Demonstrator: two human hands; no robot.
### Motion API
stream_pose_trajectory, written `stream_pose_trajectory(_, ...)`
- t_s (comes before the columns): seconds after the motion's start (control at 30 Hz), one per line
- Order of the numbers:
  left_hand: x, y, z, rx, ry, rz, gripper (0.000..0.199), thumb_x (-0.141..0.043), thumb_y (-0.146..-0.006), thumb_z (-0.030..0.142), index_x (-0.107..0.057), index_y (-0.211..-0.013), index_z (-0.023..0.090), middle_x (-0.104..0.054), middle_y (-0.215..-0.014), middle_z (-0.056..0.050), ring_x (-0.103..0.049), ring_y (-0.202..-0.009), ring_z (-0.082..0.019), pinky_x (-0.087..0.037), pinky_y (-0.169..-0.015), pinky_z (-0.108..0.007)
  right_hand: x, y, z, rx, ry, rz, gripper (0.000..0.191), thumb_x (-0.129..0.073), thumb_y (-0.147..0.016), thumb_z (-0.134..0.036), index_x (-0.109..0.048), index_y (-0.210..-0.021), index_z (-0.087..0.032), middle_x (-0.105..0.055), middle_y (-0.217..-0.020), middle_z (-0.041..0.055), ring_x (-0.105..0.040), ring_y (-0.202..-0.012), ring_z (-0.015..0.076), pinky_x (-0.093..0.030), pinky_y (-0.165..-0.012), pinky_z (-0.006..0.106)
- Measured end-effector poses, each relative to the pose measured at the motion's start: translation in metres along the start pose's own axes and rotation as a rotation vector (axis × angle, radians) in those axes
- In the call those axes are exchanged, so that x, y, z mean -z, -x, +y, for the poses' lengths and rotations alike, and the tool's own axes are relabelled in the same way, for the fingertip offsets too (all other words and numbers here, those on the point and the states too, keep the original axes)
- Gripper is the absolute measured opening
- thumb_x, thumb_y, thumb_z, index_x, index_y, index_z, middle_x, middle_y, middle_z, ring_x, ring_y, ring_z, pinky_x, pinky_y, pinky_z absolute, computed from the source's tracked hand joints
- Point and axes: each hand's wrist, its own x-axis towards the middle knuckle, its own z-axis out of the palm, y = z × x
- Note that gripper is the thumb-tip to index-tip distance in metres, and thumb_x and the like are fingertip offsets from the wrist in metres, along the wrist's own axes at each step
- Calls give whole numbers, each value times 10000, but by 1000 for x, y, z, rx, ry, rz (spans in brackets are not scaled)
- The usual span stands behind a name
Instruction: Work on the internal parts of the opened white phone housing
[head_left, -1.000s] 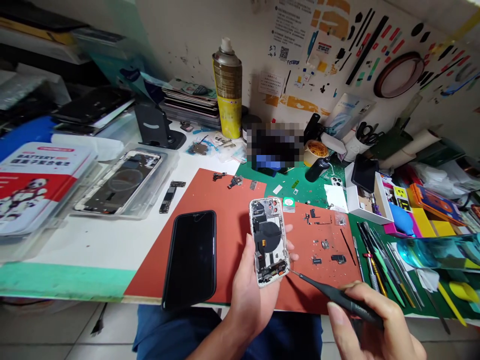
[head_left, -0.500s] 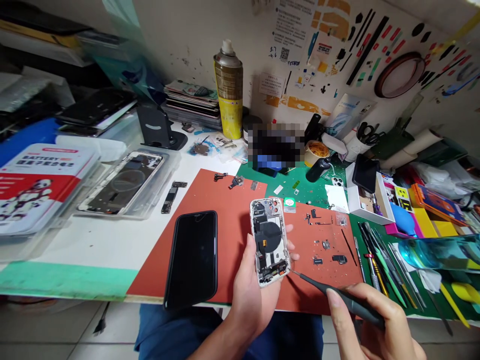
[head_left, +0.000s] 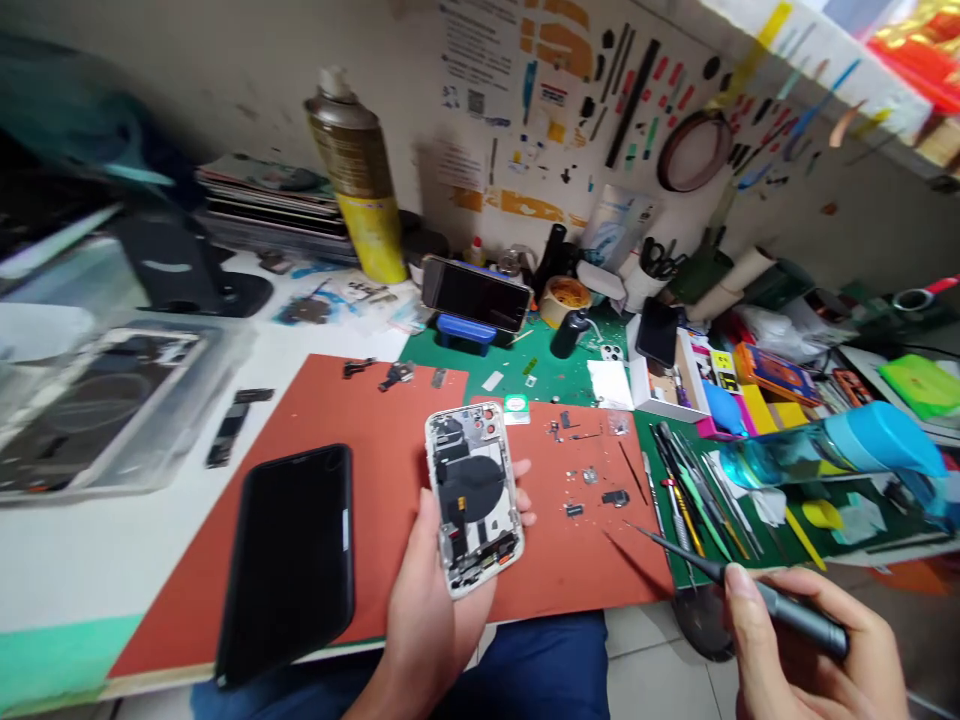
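Observation:
My left hand [head_left: 435,590] holds an opened phone housing [head_left: 472,500], its inside facing up, with a dark round pad in the middle and small parts along the lower end. Over the mat's right edge, my right hand [head_left: 810,630] grips a dark screwdriver [head_left: 787,605] by its handle. The thin tip points left and stands apart from the housing. A black phone [head_left: 289,560] lies on the red mat [head_left: 390,430] to the left. Small loose parts [head_left: 589,477] are spread on the mat between the housing and the screwdriver.
A spray can [head_left: 360,190] and a phone on a blue stand [head_left: 476,295] are at the back. Tweezers and other tools [head_left: 705,495] lie on the green mat at the right, beside a blue bottle [head_left: 832,445]. A plastic tray [head_left: 180,450] sits at the left.
The screwdriver tip has moved right, away from the lower corner of the housing, along with my right hand. The view has turned to the right. My left hand still holds the housing.

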Motion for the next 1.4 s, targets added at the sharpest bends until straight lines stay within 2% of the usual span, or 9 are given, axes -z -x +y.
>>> stream_pose_trajectory(0.2,-7,15,-33,217,-316,-74,613,-661,-870,703,-788,-1089,144,-798,-1090,-184,-745,-905,-328,-592,-883,-446,12,-16,35,-114,175,75,494,-808,-775,-628,-694,-992,-199,-716,-730,29,-697,-551,152,-531,-486,179)
stream_pose_trajectory(0.37,-32,22,-74,230,-451,-48,674,-609,-911,712,-657,-1372,222,-750,-1279,-180,-702,-1176,-381,-511,-1044,-507,7,-22,44,-117,169,-8,457,-778,-817,-607,-670,-969,-190,-730,-686,28,-672,-483,143,-489,-418,164)
stream_pose_trajectory(0.5,-44,11,-96,155,-447,-86,654,-671,-883,693,-644,-1354,240,-723,-1316,-185,-638,-1289,-409,-563,-974,-503,6,-23,50,-65,141,-43,410,-740,-865,-579,-649,-967,-192,-738,-742,35,-674,-525,133,-513,-461,176)
stream_pose_trajectory(0.63,-33,-2,-106,147,-468,-108,681,-777,-797,684,-659,-1298,240,-754,-1177,-165,-643,-1278,-430,-610,-859,-453,5,-20,59,-58,137,-97,365,-719,-901,-536,-649,-992,-189,-749,-752,34,-710,-573,143,-536,-494,173)
stream_pose_trajectory(0.77,-22,-3,-109,209,-453,-118,609,-805,-827,572,-655,-1336,272,-757,-1216,-155,-675,-1224,-424,-604,-822,-423,2,-18,65,-61,155,-113,360,-716,-906,-543,-648,-1004,-203,-762,-770,23,-734,-605,144,-548,-521,163)
stream_pose_trajectory(0.9,-27,3,-113,189,-367,-170,555,-802,-846,476,-675,-1339,255,-757,-1238,-153,-638,-1269,-434,-592,-897,-458,2,-18,70,-69,165,-110,354,-714,-906,-550,-645,-988,-212,-755,-745,8,-733,-598,139,-538,-520,156)
stream_pose_trajectory(1.03,-39,7,-116,170,-488,-139,584,-790,-830,534,-692,-1346,279,-746,-1252,-147,-582,-1333,-459,-577,-947,-498,4,-19,72,-72,148,-134,357,-716,-897,-550,-648,-964,-206,-750,-733,8,-719,-573,135,-532,-510,166)
stream_pose_trajectory(1.2,-47,10,-116,92,-706,-144,689,-687,-850,694,-655,-1399,279,-727,-1265,-154,-605,-1308,-445,-558,-998,-546,10,-16,62,-330,154,-121,475,-688,-857,-684,-654,-993,-231,-753,-787,2,-725,-643,143,-540,-571,196)
stream_pose_trajectory(1.4,-49,14,-114,39,-765,-203,778,-569,-897,766,-583,-1473,244,-704,-1304,-176,-619,-1295,-417,-590,-956,-499,28,-16,52,-641,133,-11,647,-728,-749,-784,-663,-1095,-241,-769,-847,45,-765,-860,240,-610,-748,300)
